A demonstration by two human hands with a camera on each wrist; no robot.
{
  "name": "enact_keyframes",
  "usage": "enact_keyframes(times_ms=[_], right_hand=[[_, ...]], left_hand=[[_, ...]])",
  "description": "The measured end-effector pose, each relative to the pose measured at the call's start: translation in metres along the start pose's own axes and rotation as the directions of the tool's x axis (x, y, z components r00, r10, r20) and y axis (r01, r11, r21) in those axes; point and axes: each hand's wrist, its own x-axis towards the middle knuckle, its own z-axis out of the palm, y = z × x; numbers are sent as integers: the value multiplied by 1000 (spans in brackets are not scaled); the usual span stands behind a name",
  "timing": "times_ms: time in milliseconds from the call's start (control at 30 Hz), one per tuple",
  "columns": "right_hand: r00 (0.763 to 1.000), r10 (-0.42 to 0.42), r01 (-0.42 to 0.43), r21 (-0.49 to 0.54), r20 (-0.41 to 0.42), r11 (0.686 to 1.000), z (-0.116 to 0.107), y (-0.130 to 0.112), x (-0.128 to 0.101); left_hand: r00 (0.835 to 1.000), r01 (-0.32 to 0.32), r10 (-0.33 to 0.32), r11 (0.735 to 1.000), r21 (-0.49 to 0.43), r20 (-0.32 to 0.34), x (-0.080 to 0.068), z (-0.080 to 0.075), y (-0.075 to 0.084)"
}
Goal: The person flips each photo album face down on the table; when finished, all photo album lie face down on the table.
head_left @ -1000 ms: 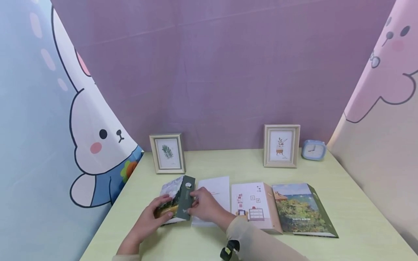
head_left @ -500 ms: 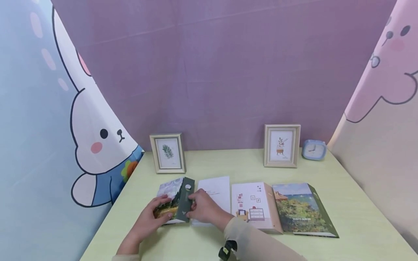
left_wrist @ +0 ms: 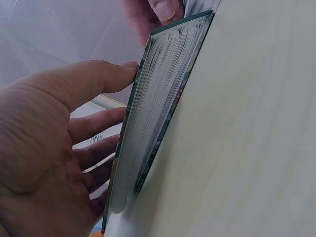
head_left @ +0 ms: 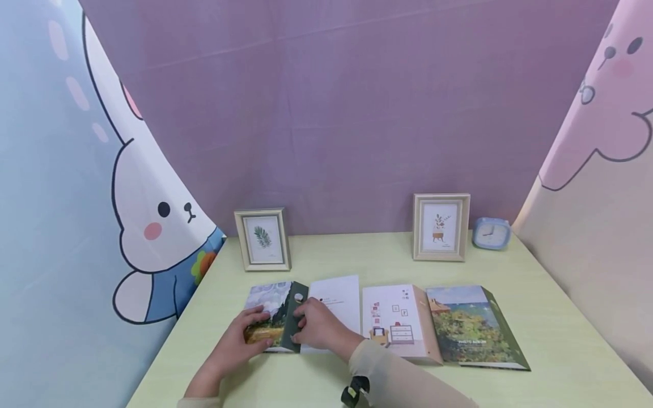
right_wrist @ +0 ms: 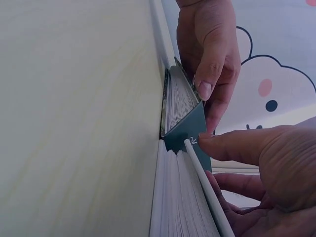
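Observation:
A photo album (head_left: pixel 268 303) with a landscape painting on its cover and a dark green spine (head_left: pixel 292 320) lies at the left of a row of albums. My left hand (head_left: pixel 234 343) rests on its cover, thumb and fingers spread along the surface. In the left wrist view the page edges (left_wrist: pixel 153 84) fan between the covers. My right hand (head_left: pixel 321 326) touches the green spine with its thumb and fingertips, reaching across a white album (head_left: pixel 339 292). The right wrist view has the right thumb (right_wrist: pixel 232 145) against the spine, close above the white album's cover.
Right of the white album lie one with a furniture drawing (head_left: pixel 405 306) and one with a garden painting (head_left: pixel 469 323). Behind stand a leaf picture frame (head_left: pixel 262 267), a plant picture frame (head_left: pixel 441 256) and a blue clock (head_left: pixel 491 233). Printed curtains surround the table (head_left: pixel 352 258).
The green-spined album has gone from tilted and angled to lying flatter and straighter, its spine now against the white album. Both hands have stayed on it, shifting only slightly.

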Motion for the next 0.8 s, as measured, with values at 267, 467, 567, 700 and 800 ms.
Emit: enact_keyframes(times_ms=[267, 467, 567, 700, 800], right_hand=[[1000, -2, 1, 132, 9, 991, -3, 6, -2], [999, -17, 22, 160, -34, 987, -19, 16, -9], [999, -23, 28, 152, -34, 988, -32, 22, -13], [999, -27, 31, 108, -39, 994, -53, 33, -23], [998, -22, 26, 71, -55, 997, -69, 43, -33]], left_hand=[[1000, 9, -9, 1000, 4, -15, 0, -1, -2], [998, -1, 1, 1000, 0, -58, -1, -3, 4], [997, -31, 32, 999, 15, -68, 1, -3, 7], [995, -60, 62, 998, 28, -79, 2, -4, 11], [992, -81, 83, 996, 31, -95, 5, -6, 14]])
